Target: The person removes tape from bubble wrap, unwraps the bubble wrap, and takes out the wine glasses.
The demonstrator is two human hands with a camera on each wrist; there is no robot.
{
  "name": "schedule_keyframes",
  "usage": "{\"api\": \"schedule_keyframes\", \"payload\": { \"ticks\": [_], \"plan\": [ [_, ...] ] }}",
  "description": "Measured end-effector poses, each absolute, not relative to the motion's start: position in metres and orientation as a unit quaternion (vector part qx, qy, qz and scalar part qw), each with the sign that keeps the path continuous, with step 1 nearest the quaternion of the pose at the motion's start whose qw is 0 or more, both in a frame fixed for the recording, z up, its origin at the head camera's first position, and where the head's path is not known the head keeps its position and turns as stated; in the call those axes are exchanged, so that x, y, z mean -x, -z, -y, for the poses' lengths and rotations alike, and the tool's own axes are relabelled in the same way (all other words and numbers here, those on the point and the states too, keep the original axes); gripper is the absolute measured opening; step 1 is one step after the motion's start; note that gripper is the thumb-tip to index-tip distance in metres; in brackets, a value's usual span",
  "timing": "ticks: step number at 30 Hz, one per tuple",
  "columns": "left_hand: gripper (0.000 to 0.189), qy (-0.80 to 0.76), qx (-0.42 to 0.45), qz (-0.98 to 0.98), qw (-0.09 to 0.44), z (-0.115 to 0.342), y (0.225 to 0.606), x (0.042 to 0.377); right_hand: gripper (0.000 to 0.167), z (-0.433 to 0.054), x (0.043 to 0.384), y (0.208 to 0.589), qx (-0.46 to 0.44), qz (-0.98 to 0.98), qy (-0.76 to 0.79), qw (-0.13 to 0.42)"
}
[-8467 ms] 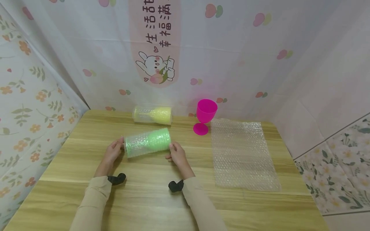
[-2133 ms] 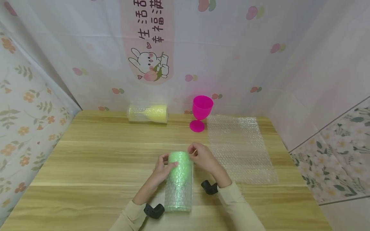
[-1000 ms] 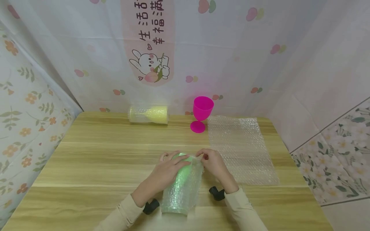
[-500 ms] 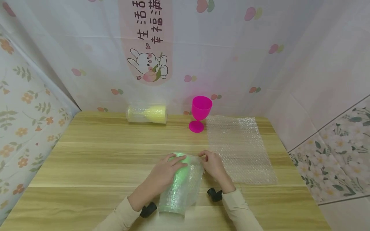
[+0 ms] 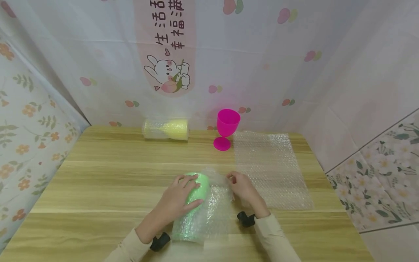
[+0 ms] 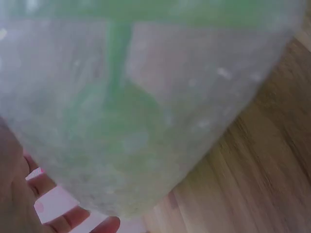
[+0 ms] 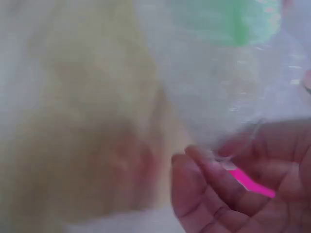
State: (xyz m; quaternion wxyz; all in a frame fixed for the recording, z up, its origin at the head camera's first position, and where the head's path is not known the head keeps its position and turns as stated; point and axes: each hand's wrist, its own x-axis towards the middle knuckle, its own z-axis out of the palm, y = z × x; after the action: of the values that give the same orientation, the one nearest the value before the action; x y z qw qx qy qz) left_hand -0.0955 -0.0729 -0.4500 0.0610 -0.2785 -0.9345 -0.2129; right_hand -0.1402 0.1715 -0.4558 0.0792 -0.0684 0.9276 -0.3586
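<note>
A green plastic goblet (image 5: 203, 185) lies on the table, its bowl end away from me and its base toward me. Bubble wrap (image 5: 218, 209) covers its lower part and spreads out to the right, partly unrolled. My left hand (image 5: 178, 194) holds the goblet's bowl from the left, thumb and fingers across it. At the wrap's far right corner, my right hand (image 5: 243, 187) pinches the loose edge. In the right wrist view, thumb and fingertips of the right hand (image 7: 243, 189) meet on the film. The left wrist view shows the green stem (image 6: 118, 53) through the wrap.
A yellow goblet (image 5: 176, 129) rolled in bubble wrap lies at the table's back left. Right of it stands a bare magenta goblet (image 5: 228, 123). A flat bubble wrap sheet (image 5: 273, 171) lies on the wooden table (image 5: 108, 174) at right. Patterned curtains hang behind.
The green goblet was fully wrapped and lay farther back; it was turned and brought nearer. The wrap's edge has been pulled right, baring the bowl, as the goblet rolled slightly left.
</note>
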Motion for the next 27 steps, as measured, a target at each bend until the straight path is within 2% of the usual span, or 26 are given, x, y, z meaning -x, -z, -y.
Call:
{"api": "schedule_keyframes", "payload": {
  "ticks": [6, 12, 15, 22, 27],
  "plan": [
    [0.052, 0.186, 0.289, 0.936, 0.081, 0.067, 0.454, 0.1, 0.027, -0.156, 0.154, 0.433, 0.159, -0.914, 0.362, 0.089],
    [0.059, 0.146, 0.304, 0.936, 0.096, 0.066, 0.453, 0.103, 0.012, -0.141, 0.17, 0.424, 0.208, -0.909, 0.345, 0.108],
    [0.056, 0.143, 0.306, 0.937, 0.094, 0.066, 0.45, 0.103, 0.009, -0.141, 0.174, 0.425, 0.197, -0.915, 0.339, 0.097],
    [0.053, 0.147, 0.308, 0.935, 0.095, 0.068, 0.446, 0.103, 0.014, -0.158, 0.183, 0.436, 0.12, -0.937, 0.324, 0.045],
    [0.052, 0.16, 0.3, 0.937, 0.087, 0.07, 0.448, 0.103, 0.014, -0.174, 0.19, 0.449, 0.075, -0.938, 0.333, 0.052]
  ]
}}
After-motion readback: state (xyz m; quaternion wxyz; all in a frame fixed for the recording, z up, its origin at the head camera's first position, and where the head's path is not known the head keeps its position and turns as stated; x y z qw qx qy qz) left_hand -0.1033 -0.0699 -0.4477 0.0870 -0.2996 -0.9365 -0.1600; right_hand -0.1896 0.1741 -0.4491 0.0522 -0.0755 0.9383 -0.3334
